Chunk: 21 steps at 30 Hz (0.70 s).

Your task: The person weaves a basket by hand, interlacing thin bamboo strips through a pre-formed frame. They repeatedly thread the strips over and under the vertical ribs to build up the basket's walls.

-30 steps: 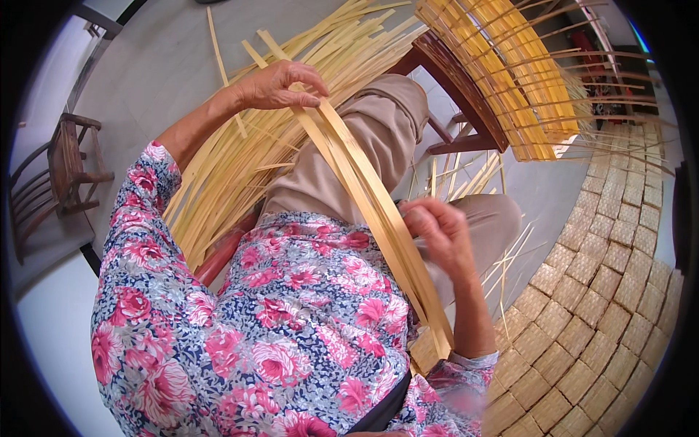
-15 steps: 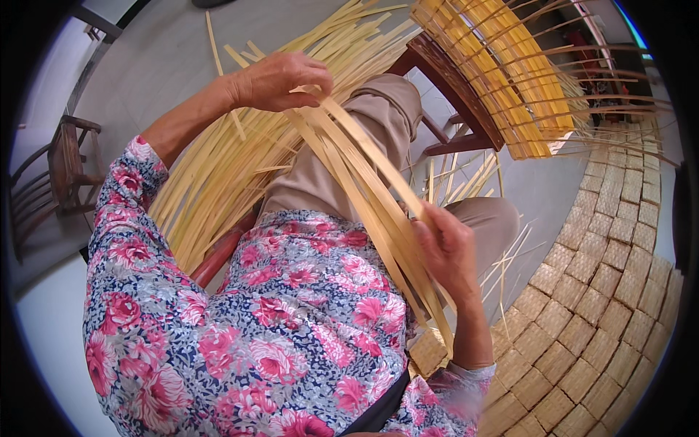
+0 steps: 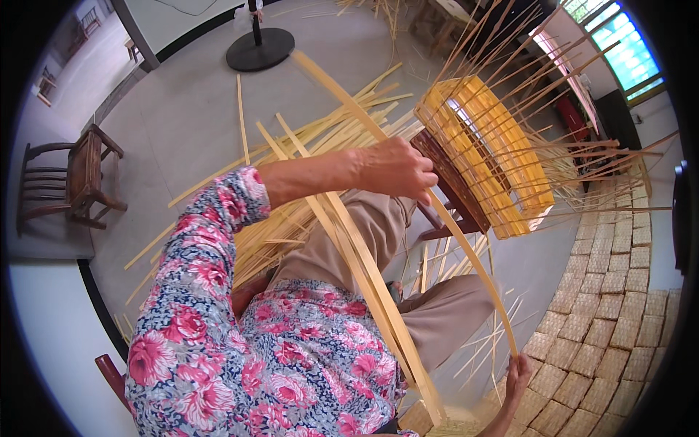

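My left hand [image 3: 399, 166] is closed around a long, pale bamboo strip [image 3: 470, 253], palm down above my lap. My right hand [image 3: 518, 375], low at the right, pinches the same strip near its lower end. A few other flat strips [image 3: 364, 280] lie diagonally across my trousered lap, and a loose pile of strips [image 3: 255, 258] spreads under and left of my left arm. Just beyond my left hand, a partly woven yellow basket [image 3: 531, 193] with long upright stakes rests on a dark red wooden stool [image 3: 459, 204].
A wooden chair [image 3: 87, 182] stands at the left. A black round stand base [image 3: 260, 52] is on the grey floor at the back, near a doorway. Rows of woven rectangular pieces [image 3: 590, 342] cover the floor at the right, below a window [image 3: 622, 47].
My hands have drawn one strip away from the bundle and stretched it out to the right, my right hand moving down and outward. The camera's view has tipped toward the room beyond.
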{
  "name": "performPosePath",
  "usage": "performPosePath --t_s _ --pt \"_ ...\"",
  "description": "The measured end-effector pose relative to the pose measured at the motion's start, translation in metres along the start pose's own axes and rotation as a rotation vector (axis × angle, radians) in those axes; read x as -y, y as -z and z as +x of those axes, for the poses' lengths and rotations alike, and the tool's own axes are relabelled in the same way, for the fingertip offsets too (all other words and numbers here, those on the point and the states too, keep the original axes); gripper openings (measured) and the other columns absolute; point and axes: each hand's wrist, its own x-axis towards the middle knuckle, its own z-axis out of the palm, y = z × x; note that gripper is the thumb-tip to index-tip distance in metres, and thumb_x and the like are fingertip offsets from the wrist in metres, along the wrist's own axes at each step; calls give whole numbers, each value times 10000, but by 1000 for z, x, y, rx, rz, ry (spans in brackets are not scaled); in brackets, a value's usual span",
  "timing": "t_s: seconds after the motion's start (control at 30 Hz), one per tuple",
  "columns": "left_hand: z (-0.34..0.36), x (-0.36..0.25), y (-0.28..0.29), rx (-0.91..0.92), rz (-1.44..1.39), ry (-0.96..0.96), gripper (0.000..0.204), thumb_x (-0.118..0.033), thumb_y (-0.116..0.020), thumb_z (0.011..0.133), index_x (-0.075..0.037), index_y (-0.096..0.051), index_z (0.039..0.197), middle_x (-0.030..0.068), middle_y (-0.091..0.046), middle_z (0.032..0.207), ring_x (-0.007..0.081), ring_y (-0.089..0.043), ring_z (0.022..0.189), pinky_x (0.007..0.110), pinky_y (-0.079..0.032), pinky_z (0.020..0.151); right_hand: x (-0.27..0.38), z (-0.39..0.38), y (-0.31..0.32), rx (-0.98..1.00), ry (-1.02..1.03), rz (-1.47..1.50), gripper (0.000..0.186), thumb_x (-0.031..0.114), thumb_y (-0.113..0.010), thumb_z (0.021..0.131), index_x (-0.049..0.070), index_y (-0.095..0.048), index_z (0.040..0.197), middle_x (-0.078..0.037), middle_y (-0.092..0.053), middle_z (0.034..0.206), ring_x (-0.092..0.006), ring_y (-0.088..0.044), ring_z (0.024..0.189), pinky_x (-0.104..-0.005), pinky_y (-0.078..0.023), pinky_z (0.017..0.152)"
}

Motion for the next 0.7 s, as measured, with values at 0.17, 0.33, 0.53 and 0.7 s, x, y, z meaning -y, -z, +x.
performPosePath --t_s 0.17,0.33,0.53,0.7 --pt "28 -8 -17 -17 -54 -39 365 -433 -702 891 -112 -581 766 33 -558 682 224 -650 642 342 -531 559 -94 -25 13 -92 9 133 134 109 -620 968 -8 -638 907 -15 -548 694 -102 -516 641 -268 -397 572" --pt "67 -29 -28 -77 -73 -40 352 -392 -740 868 -111 -566 744 41 -575 683 233 -666 655 357 -534 556 -78 -5 20 -158 -27 -167 232 161 -596 968 -36 -643 855 -29 -538 681 -109 -504 684 -324 -424 604" --pt "105 -44 -52 10 -97 61 343 -388 -717 901 -101 -593 759 59 -615 670 255 -683 637 374 -532 520 19 30 21 -108 29 -210 292 210 -699 923 56 -673 1171 -104 -736 946 -204 -684 861 -353 -521 734" --pt "165 -112 -85 17 -264 -24 340 -365 -682 942 -67 -599 802 96 -655 709 301 -700 651 414 -524 504 135 78 -28 -199 721 -309 358 215 -697 934 96 -628 1264 -147 -718 1040 -323 -691 942 -392 -535 745"
